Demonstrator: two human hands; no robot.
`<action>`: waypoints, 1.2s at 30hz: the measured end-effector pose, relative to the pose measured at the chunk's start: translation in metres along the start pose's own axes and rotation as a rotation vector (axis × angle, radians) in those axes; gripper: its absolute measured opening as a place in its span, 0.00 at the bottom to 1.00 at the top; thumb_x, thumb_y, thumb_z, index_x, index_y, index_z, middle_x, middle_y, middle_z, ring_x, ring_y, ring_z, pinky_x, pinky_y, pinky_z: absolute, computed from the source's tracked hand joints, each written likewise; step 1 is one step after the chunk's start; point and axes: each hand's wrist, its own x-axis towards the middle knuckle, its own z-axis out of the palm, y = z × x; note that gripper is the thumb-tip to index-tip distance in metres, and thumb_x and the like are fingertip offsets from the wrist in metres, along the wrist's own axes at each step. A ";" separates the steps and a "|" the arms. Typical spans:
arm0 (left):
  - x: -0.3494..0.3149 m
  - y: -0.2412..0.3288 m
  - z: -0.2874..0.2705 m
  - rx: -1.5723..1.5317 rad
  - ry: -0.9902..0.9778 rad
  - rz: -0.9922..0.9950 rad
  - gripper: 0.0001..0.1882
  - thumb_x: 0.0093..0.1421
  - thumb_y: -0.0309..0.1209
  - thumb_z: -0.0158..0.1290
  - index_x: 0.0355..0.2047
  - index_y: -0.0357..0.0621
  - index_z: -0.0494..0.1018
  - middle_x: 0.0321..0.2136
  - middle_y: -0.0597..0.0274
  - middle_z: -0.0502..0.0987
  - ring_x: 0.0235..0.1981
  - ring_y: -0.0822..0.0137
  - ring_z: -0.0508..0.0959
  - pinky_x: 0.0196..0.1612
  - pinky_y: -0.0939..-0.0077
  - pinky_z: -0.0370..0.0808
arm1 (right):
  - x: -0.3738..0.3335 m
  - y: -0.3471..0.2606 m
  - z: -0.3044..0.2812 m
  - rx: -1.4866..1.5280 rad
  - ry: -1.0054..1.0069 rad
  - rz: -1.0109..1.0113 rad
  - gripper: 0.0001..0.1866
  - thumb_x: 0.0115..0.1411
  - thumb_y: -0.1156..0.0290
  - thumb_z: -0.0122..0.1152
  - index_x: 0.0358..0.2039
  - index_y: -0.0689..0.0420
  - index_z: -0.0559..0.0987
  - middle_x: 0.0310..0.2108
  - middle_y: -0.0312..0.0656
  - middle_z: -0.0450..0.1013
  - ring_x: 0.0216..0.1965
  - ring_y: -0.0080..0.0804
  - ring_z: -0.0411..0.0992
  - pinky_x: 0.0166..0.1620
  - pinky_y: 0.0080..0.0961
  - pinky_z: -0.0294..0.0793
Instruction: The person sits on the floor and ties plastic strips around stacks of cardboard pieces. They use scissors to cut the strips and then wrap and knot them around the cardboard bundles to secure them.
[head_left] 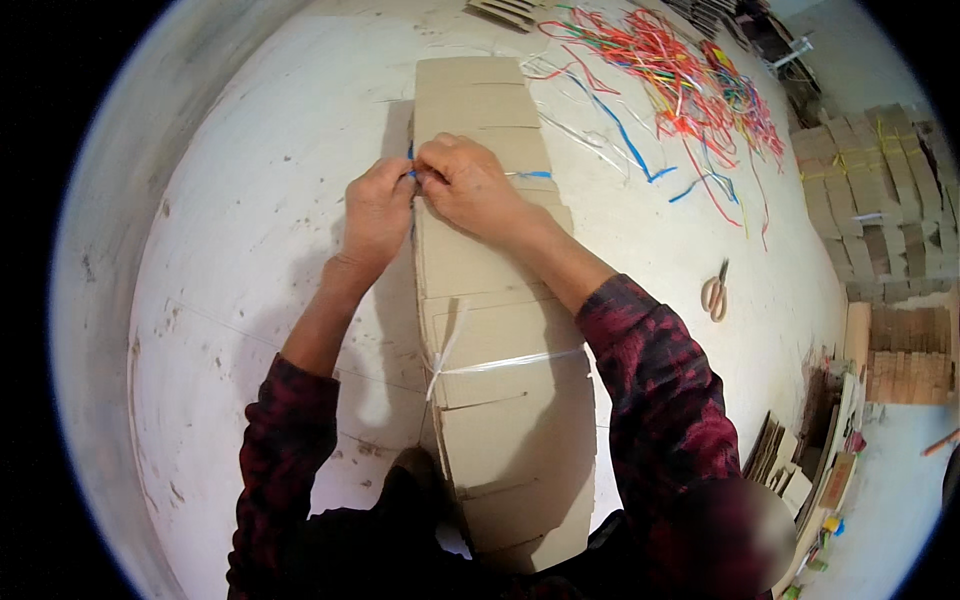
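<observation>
Stack of flattened cardboard (500, 330), centre of frame, long axis running from lower edge to top. Left hand (378, 212) and right hand (470, 185), both closed, pinch a blue strap (535, 175) at the stack's left edge; white strap (500, 362) already tied below.

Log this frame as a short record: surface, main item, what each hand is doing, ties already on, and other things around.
surface: white table
main item: long cardboard stack lying lengthwise away from the person
left hand: at the stack's left edge, pinching the blue strap
right hand: on top of the stack, pinching the same strap where it meets the left hand
ties on: clear strap knotted around the stack nearer the person
nearby: scissors to the right; loose coloured straps at the far right; bundled cardboard beyond the table
</observation>
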 end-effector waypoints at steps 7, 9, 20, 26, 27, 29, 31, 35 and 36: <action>0.016 -0.006 -0.024 -0.921 -0.350 -0.801 0.03 0.57 0.25 0.53 0.32 0.40 0.73 0.24 0.65 0.72 0.22 0.73 0.71 0.26 0.78 0.69 | -0.004 -0.003 -0.003 -0.008 0.050 0.026 0.02 0.49 0.79 0.56 0.25 0.59 0.75 0.30 0.49 0.69 0.37 0.48 0.68 0.39 0.39 0.70; 0.024 0.003 -0.037 -0.900 -0.507 -0.869 0.02 0.58 0.26 0.54 0.29 0.44 0.71 0.23 0.68 0.71 0.21 0.76 0.70 0.22 0.81 0.66 | -0.004 -0.005 -0.001 -0.038 0.042 0.048 0.02 0.49 0.79 0.56 0.25 0.59 0.75 0.31 0.49 0.69 0.37 0.48 0.69 0.39 0.39 0.70; 0.042 0.032 -0.037 -0.436 -0.606 -0.734 0.02 0.55 0.21 0.49 0.28 0.42 0.68 0.20 0.69 0.69 0.17 0.77 0.69 0.19 0.83 0.69 | -0.007 0.000 -0.001 -0.027 0.078 0.065 0.02 0.49 0.79 0.56 0.24 0.59 0.76 0.31 0.49 0.69 0.38 0.48 0.69 0.41 0.38 0.71; 0.034 0.036 -0.032 -0.468 -0.429 -0.690 0.06 0.50 0.19 0.48 0.29 0.42 0.68 0.19 0.69 0.68 0.15 0.77 0.67 0.15 0.83 0.66 | -0.007 0.001 -0.003 -0.044 0.070 0.067 0.01 0.49 0.77 0.56 0.25 0.59 0.75 0.32 0.50 0.69 0.37 0.49 0.69 0.41 0.40 0.71; 0.033 0.033 -0.032 -0.479 -0.393 -0.674 0.07 0.49 0.19 0.48 0.29 0.42 0.67 0.19 0.69 0.68 0.14 0.77 0.67 0.15 0.82 0.65 | -0.005 0.001 -0.002 -0.049 0.067 0.066 0.02 0.49 0.77 0.56 0.25 0.60 0.75 0.32 0.50 0.69 0.37 0.49 0.69 0.42 0.40 0.71; 0.030 0.032 -0.033 -0.453 -0.326 -0.701 0.07 0.48 0.18 0.48 0.28 0.42 0.66 0.18 0.67 0.67 0.13 0.76 0.66 0.14 0.81 0.63 | 0.003 0.002 0.004 -0.094 0.059 0.028 0.02 0.49 0.76 0.57 0.25 0.60 0.75 0.33 0.51 0.70 0.38 0.50 0.69 0.42 0.41 0.71; 0.031 0.031 -0.031 -0.431 -0.290 -0.757 0.08 0.46 0.18 0.49 0.27 0.42 0.64 0.17 0.65 0.66 0.12 0.73 0.65 0.12 0.78 0.60 | 0.008 0.007 0.011 -0.126 0.076 0.063 0.03 0.48 0.76 0.57 0.25 0.61 0.75 0.33 0.51 0.70 0.38 0.50 0.69 0.42 0.42 0.71; 0.033 0.032 -0.031 -0.522 -0.336 -0.800 0.10 0.45 0.18 0.50 0.27 0.44 0.64 0.15 0.66 0.65 0.12 0.74 0.64 0.13 0.78 0.58 | 0.012 -0.001 0.004 -0.179 0.147 0.098 0.04 0.46 0.78 0.57 0.26 0.61 0.75 0.32 0.51 0.70 0.38 0.51 0.70 0.41 0.42 0.71; 0.035 0.034 -0.036 -0.562 -0.367 -0.796 0.11 0.45 0.18 0.50 0.27 0.45 0.62 0.15 0.67 0.64 0.12 0.75 0.63 0.13 0.79 0.56 | 0.018 -0.009 -0.003 -0.206 0.117 0.143 0.04 0.46 0.78 0.57 0.26 0.62 0.75 0.32 0.51 0.70 0.37 0.51 0.70 0.41 0.42 0.72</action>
